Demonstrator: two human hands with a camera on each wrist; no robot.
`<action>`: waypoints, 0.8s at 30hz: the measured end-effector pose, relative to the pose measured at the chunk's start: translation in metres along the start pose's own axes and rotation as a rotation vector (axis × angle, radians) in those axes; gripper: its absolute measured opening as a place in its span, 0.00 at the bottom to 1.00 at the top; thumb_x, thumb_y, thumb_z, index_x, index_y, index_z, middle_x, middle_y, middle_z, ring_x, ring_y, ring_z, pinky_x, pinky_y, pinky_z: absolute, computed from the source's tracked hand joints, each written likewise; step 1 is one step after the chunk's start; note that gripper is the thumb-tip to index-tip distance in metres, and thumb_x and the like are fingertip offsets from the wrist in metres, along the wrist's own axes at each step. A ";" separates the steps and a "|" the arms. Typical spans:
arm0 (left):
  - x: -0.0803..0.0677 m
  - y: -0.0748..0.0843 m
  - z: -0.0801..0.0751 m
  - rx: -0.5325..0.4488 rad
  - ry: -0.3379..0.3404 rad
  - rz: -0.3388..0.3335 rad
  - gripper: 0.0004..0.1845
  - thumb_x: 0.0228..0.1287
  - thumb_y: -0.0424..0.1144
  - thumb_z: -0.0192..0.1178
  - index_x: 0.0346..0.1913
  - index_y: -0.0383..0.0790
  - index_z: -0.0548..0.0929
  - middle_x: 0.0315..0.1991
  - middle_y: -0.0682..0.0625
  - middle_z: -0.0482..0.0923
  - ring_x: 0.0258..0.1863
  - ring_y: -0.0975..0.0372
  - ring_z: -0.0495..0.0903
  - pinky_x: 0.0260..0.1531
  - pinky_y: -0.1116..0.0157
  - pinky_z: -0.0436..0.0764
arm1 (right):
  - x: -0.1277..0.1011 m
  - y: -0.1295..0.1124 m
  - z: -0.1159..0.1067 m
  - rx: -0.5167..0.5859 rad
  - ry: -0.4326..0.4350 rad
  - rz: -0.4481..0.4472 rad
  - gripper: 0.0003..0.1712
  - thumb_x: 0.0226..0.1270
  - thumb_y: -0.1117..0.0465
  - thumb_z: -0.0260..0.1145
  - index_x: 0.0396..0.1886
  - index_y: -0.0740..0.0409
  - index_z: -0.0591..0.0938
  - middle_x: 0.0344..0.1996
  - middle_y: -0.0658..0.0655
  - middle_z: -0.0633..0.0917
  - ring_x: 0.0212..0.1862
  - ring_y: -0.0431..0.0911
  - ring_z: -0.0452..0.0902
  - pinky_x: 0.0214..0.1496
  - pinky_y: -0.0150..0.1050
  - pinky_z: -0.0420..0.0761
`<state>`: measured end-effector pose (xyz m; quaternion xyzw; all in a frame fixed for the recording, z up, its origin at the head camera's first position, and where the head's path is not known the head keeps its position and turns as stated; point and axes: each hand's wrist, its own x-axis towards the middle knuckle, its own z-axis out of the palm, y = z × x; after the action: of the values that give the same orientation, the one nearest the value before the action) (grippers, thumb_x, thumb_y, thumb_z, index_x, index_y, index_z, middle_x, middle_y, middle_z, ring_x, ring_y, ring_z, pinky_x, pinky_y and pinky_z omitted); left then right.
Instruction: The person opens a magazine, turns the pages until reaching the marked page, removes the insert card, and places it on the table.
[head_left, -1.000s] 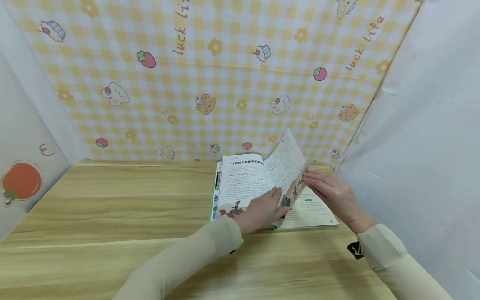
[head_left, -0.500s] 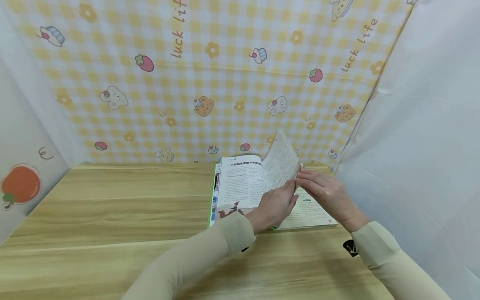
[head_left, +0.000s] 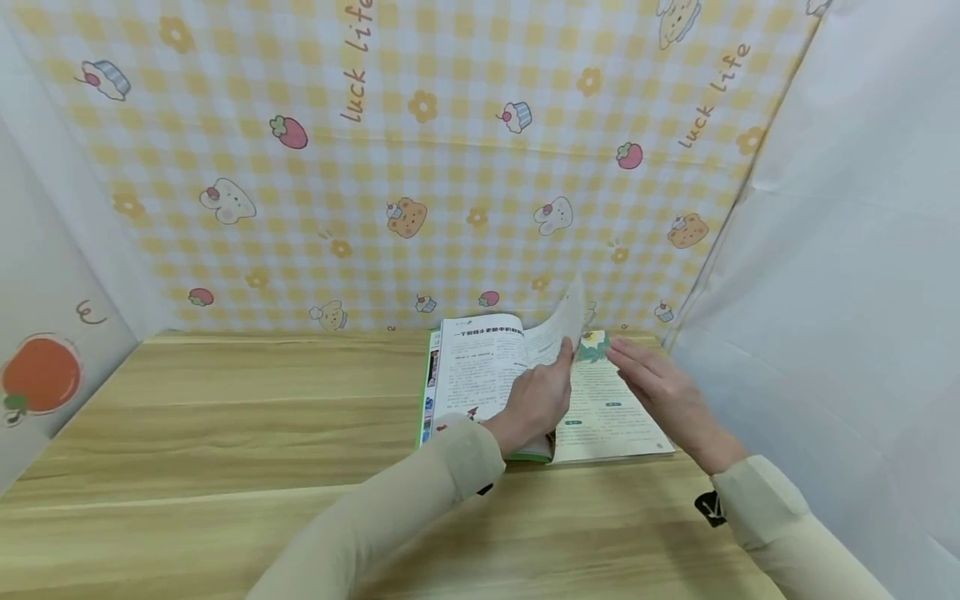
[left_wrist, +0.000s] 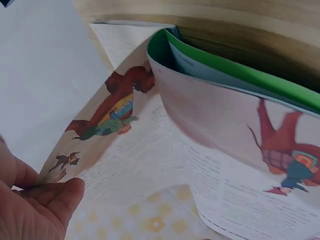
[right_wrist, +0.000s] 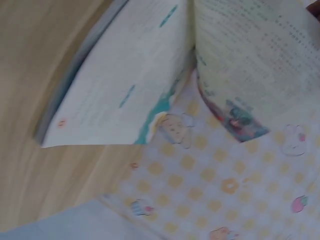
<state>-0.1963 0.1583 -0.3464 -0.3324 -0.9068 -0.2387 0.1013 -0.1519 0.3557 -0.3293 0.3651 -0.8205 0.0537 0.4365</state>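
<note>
An open magazine (head_left: 517,375) lies flat on the wooden bench (head_left: 225,433), at its far right side, close against the yellow checked backdrop (head_left: 420,167). One page (head_left: 566,321) stands lifted near the spine, curled and seen nearly edge-on from the head camera, so its print cannot be read there. The left hand (head_left: 536,400) is at that page: the left wrist view shows its thumb and fingers (left_wrist: 55,197) pinching the lower edge of the sheet, though only a corner of the hand falls inside that frame. The hand covers part of the left-hand spread, hiding the cartoon figure at the foot of it. The right hand (head_left: 660,392) rests over the outer edge of the right-hand page, fingers straight and loosely together, holding nothing; whether they press the paper or hover just above it cannot be told. The right wrist view is blurred and shows no part of that hand, only the pages, the bench edge and the backdrop. A white side panel (head_left: 840,250) stands to the right, and a panel with an orange fruit print (head_left: 41,375) to the left, cut off by the frame.
</note>
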 end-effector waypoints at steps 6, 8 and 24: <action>-0.001 -0.018 -0.004 -0.052 0.016 -0.040 0.36 0.67 0.30 0.48 0.74 0.37 0.45 0.14 0.50 0.70 0.08 0.64 0.62 0.10 0.69 0.62 | -0.041 0.008 -0.005 0.003 -0.179 0.169 0.15 0.61 0.70 0.64 0.49 0.64 0.82 0.46 0.66 0.83 0.46 0.58 0.80 0.45 0.45 0.80; -0.001 -0.024 -0.005 -0.073 0.018 -0.044 0.38 0.66 0.27 0.48 0.74 0.38 0.44 0.25 0.46 0.79 0.09 0.64 0.62 0.11 0.69 0.63 | -0.055 0.011 -0.006 0.010 -0.278 0.240 0.22 0.50 0.75 0.69 0.49 0.66 0.82 0.46 0.66 0.83 0.46 0.59 0.81 0.41 0.50 0.80; -0.021 -0.060 0.008 0.183 -0.232 -0.069 0.43 0.61 0.19 0.51 0.74 0.54 0.51 0.74 0.33 0.37 0.13 0.63 0.65 0.12 0.70 0.67 | -0.113 0.022 -0.002 0.144 -0.780 0.529 0.26 0.57 0.67 0.67 0.55 0.72 0.76 0.53 0.73 0.77 0.54 0.66 0.74 0.53 0.56 0.75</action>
<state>-0.2196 0.1108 -0.3830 -0.3160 -0.9412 -0.1184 0.0175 -0.1251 0.4346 -0.4084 0.1657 -0.9822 0.0788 0.0411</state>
